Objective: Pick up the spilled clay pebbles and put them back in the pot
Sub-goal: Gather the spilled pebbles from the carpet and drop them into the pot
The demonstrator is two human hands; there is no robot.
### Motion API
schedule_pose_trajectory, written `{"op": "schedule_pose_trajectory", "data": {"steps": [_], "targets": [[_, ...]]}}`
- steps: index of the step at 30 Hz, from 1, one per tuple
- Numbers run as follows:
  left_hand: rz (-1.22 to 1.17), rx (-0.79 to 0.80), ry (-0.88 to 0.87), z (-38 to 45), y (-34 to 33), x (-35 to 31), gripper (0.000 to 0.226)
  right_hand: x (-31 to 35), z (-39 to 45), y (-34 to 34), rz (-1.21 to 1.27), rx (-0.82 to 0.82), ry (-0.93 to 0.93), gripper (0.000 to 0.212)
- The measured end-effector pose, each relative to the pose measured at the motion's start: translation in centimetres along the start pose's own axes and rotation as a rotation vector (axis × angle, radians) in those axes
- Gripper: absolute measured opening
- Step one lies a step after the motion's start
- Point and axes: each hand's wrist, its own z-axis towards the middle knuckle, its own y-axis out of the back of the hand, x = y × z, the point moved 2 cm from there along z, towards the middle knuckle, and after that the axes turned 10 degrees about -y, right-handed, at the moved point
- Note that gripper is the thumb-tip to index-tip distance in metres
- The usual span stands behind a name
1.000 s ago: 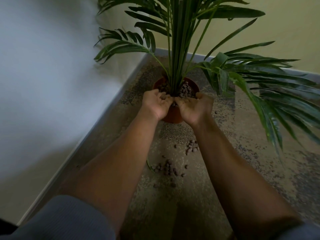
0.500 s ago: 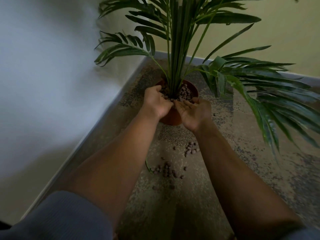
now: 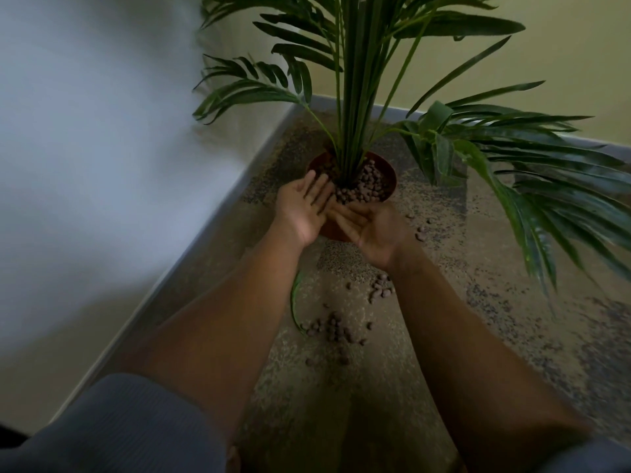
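A terracotta pot [image 3: 390, 172] holding a palm stands in the floor's corner, its top heaped with brown clay pebbles [image 3: 367, 186]. My left hand [image 3: 304, 208] lies palm up at the pot's near left rim, fingers spread, with nothing in it. My right hand [image 3: 372, 228] is palm up just in front of the pot, fingers apart and empty, its fingertips under my left hand's fingers. Spilled pebbles lie on the floor between my forearms: one cluster [image 3: 336, 331] nearer me, a smaller one [image 3: 380, 290] by my right wrist, a few [image 3: 420, 233] right of my right hand.
Palm fronds [image 3: 532, 172] spread low to the right over the speckled floor [image 3: 512, 302]. A fallen leaf strip [image 3: 294, 303] lies beside the near pebble cluster. A white wall with a grey baseboard [image 3: 191, 264] runs along the left; a yellow wall closes the back.
Both hands were cupped together over the pot's rim; now they have opened flat, palm up and empty, and drawn slightly back toward me. More pebbles show in the pot.
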Motion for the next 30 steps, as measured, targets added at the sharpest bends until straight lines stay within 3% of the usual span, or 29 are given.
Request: {"op": "schedule_pose_trajectory", "data": {"steps": [6,9,12,15,18,22,30], "targets": [[0.315,-0.055,0.152,-1.6,5.1,2.7,0.039,-3.9,1.1,3.0,-0.452,-0.283,-0.123,0.01],[0.675,0.006,0.241,-2.2,7.5,4.3,0.038,-6.0,1.7,5.2,-0.927,-0.391,-0.122,0.013],[1.0,0.113,0.32,-2.5,10.0,5.8,0.037,-7.5,1.0,5.6,-1.579,-0.284,-0.051,0.024],[1.283,0.259,0.381,-3.4,11.2,6.6,0.032,-8.9,0.7,5.9,-1.915,-0.132,0.142,0.038],[1.579,0.486,0.388,-4.4,11.6,7.1,0.031,-10.2,0.6,6.6,-1.999,-0.055,0.135,0.052],[1.816,0.559,0.391,-5.0,13.1,7.3,0.058,-11.7,0.7,7.3,-2.053,-0.006,0.1,0.066],[1.898,0.573,0.215,-5.6,15.3,7.6,0.042,-13.5,0.9,8.0,-2.021,0.008,0.192,0.041]]}}
